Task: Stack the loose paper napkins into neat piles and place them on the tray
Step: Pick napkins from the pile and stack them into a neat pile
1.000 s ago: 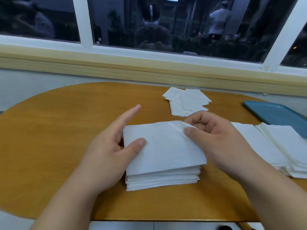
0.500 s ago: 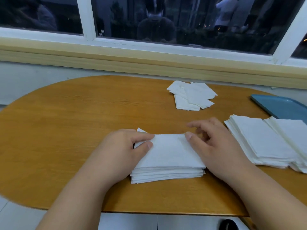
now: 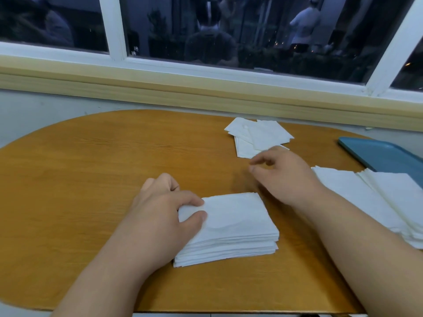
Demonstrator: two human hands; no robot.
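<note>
A neat pile of white napkins (image 3: 235, 227) lies near the front of the wooden table (image 3: 91, 179). My left hand (image 3: 164, 209) grips the pile's left edge, thumb on top. Lifted off the pile, my right hand (image 3: 281, 172) hovers with loosely curled fingers, empty, just short of a small heap of loose napkins (image 3: 258, 136) at the back. A blue tray (image 3: 384, 156) lies at the far right, with two larger napkin piles (image 3: 375, 197) in front of it.
A window sill and wall run along the table's far side. The left half of the table is bare wood. The table's front edge is just below my forearms.
My right hand let go of the front pile and moved back and right toward the loose heap. My left hand stayed on the pile's left edge.
</note>
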